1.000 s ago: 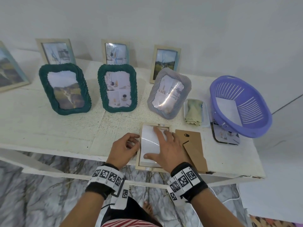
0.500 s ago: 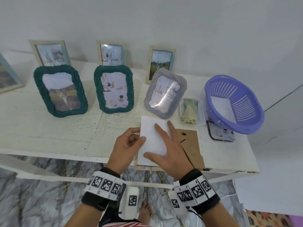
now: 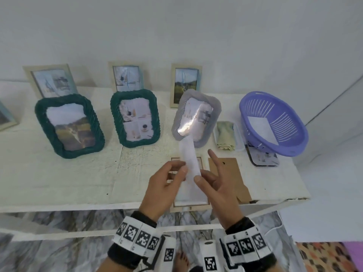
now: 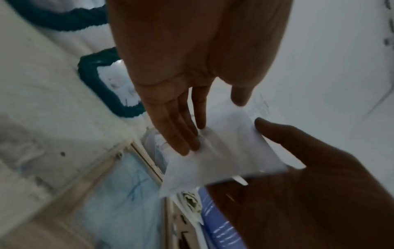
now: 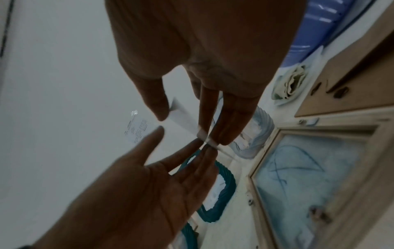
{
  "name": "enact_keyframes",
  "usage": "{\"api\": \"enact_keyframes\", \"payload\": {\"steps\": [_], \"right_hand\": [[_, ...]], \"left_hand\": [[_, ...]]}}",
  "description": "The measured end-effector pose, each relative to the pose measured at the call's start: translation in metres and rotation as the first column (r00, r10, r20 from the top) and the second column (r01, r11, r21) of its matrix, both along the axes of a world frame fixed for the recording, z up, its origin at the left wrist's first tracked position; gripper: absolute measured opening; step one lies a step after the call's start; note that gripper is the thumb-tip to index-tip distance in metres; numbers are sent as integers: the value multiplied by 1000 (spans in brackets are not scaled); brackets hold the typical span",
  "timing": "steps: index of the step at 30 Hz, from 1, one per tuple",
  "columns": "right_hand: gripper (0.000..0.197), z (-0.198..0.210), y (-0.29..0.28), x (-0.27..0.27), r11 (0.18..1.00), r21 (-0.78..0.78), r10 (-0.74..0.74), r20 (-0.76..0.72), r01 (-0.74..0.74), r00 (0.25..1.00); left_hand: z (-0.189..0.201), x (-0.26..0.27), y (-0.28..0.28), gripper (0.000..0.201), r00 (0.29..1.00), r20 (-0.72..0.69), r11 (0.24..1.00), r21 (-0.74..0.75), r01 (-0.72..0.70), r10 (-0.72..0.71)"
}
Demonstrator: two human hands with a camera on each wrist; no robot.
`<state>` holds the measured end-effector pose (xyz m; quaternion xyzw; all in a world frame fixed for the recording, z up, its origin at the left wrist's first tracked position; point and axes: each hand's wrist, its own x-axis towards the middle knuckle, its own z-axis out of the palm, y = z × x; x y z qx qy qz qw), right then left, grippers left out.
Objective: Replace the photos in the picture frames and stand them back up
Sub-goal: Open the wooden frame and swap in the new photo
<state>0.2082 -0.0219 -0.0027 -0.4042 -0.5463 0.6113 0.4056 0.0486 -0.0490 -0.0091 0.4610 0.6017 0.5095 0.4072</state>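
A light wooden frame (image 3: 191, 205) lies face down at the table's front edge, with a bluish sheet showing inside it (image 5: 309, 168). Its brown backing board (image 3: 225, 173) lies just to its right. Above the frame both hands hold a white photo sheet (image 3: 189, 158), raised on edge with its blank side showing. My left hand (image 3: 181, 170) pinches its left edge between thumb and fingers. My right hand (image 3: 208, 177) pinches the right edge with thumb and fingers, index finger stretched out. Small print shows on the sheet's (image 5: 183, 118) far corner.
Two green rope frames (image 3: 68, 126) (image 3: 135, 118) and a grey frame (image 3: 196, 118) stand mid-table, with three wooden frames (image 3: 185, 85) behind them. A folded cloth in a small tray (image 3: 225, 134) and a purple basket (image 3: 275, 122) holding a sheet are at right.
The white sheet lay flat on the face-down frame under both hands. It has been lifted off and turned up on edge between the two hands.
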Motion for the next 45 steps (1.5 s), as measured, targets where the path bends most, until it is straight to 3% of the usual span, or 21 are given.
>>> {"api": "enact_keyframes", "payload": {"steps": [2,8,11,14,17,20,22,25,29,32,39,45], "right_hand": [[62,2,-3,-1,997,80,0,81,-7,997],[43,12,2,12,979,194,4,272,-59,962],[34,17,24,39,950,301,-64,464,-89,884],[33,14,62,81,852,520,-338,629,-56,700],[35,9,107,130,733,667,-570,709,-134,415],[45,9,142,170,818,539,-507,841,-203,190],[38,10,156,187,858,449,-429,893,-250,134],[29,14,170,208,829,448,-382,890,-335,248],[27,24,188,234,785,537,-374,809,-309,454],[30,32,200,246,791,533,-326,783,-300,531],[34,34,205,255,749,553,-283,766,-366,578],[41,12,197,247,719,518,-231,806,-463,545]], "left_hand": [[5,2,-2,36,986,155,998,-10,64,-62],[-7,2,9,34,998,54,999,-42,23,-20],[-5,12,22,21,999,47,998,-68,-6,10],[-3,29,37,18,999,41,997,-76,-10,13],[-8,54,56,17,999,43,996,-87,-15,18],[-17,85,78,13,997,35,990,-126,-59,64],[-20,107,93,9,996,0,983,-160,-87,88],[-23,139,118,5,991,-72,970,-209,-122,109],[-26,177,149,6,974,-202,956,-249,-157,107],[-25,205,170,9,966,-231,944,-277,-177,114],[-31,240,209,19,926,-374,904,-373,-210,61],[-37,244,217,30,835,-547,871,-435,-228,-54]]}}
